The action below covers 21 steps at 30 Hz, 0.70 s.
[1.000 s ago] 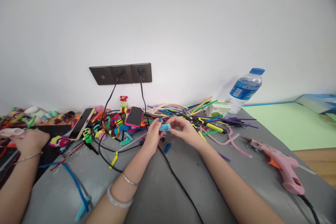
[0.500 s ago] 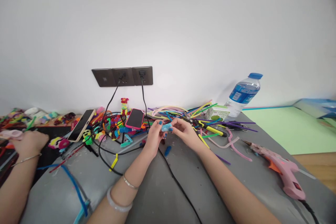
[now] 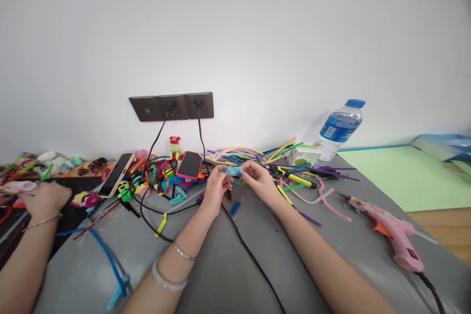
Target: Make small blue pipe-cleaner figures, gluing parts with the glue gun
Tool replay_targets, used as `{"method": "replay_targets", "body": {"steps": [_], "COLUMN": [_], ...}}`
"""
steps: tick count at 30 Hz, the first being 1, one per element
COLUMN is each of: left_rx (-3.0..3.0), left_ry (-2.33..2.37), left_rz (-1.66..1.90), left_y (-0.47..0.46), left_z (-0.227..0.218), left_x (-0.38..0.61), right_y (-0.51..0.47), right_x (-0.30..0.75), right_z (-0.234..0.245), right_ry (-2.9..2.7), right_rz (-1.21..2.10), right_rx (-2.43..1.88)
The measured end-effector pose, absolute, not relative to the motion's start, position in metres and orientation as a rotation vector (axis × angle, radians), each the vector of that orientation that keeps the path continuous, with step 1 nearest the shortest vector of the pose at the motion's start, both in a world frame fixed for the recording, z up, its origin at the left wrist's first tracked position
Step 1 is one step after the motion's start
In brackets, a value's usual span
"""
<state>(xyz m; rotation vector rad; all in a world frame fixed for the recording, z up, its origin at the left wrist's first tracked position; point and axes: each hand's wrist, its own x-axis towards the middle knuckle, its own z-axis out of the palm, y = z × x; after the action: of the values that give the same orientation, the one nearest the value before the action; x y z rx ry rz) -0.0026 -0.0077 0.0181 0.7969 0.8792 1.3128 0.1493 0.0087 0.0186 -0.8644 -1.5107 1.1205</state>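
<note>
Between both hands is a small light blue bundle of pipe cleaner (image 3: pixel 234 171), held level above the grey table. My left hand (image 3: pixel 217 187) pinches its left end with thumb and fingertips. At its right end, my right hand (image 3: pixel 256 179) grips it between thumb and fingers. On the table just below lies a short dark blue fuzzy piece (image 3: pixel 235 208). Behind my hands spreads a pile of loose pipe cleaners (image 3: pixel 239 153) in many colours. Yellow-and-black pliers (image 3: pixel 296 177) rest to the right of my right hand.
A pink glue gun (image 3: pixel 392 235) lies at right. Behind stand a water bottle (image 3: pixel 338 130) and a small box (image 3: pixel 304 155). Black cords (image 3: pixel 250 251) cross the table. Two phones (image 3: pixel 190 165) lie among pipe-cleaner figures. Another person's hand (image 3: pixel 47 201) holds a pink tool at left.
The light blue bundle has turned from slightly tilted to nearly level, and my hands have shifted slightly around it. The view has moved a little; the other person's hand stays at left.
</note>
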Motion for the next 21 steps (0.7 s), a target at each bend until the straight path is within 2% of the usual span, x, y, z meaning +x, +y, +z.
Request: {"method": "replay_targets", "body": {"steps": [21], "left_rx": [0.813], "left_ry": [0.885], "left_rz": [1.284], "left_y": [-0.0083], "left_z": [0.0173], "left_x": [-0.0012], "right_y": [0.0102], "right_x": [0.1487], "right_z": [0.0188], "right_ry": [-1.444], "right_rz": [1.034], "right_rx": [-0.876]}}
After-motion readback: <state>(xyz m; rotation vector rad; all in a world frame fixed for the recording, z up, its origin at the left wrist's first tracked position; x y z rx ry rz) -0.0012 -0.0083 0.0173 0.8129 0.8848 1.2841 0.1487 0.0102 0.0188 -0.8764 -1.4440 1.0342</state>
